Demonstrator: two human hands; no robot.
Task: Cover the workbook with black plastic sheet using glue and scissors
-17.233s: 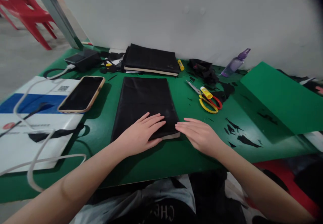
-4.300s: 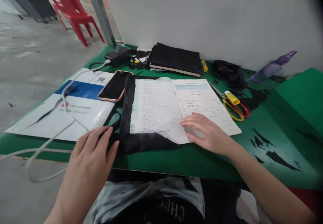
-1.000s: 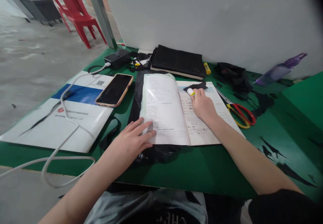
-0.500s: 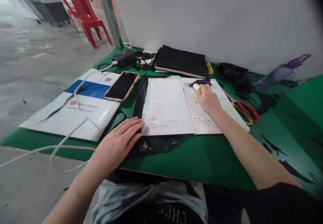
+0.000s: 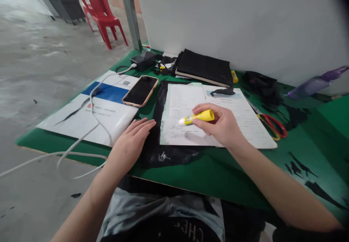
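Note:
In my right hand [image 5: 222,124] is a yellow glue stick [image 5: 199,117], held above the open book with its white end pointing left. The book [image 5: 188,105] lies open on a black sheet [image 5: 155,154] that sticks out past its left and lower edges. My left hand [image 5: 139,131] rests flat, fingers extended, at the left edge of the black sheet, apart from the page. A scrap of black material [image 5: 223,92] lies on the top of the right page.
A phone [image 5: 141,91], a white-and-blue folder [image 5: 100,107] and a white cable [image 5: 92,107] are on the left. Red-and-yellow scissors [image 5: 272,125] lie right of the book. Behind are a black-covered book [image 5: 205,65], a yellow cap [image 5: 234,76] and a purple bottle [image 5: 313,84].
My right hand has drawn the glue stick from the top of the right page toward the left page. My left hand has slipped off the page's edge. The view has shifted slightly.

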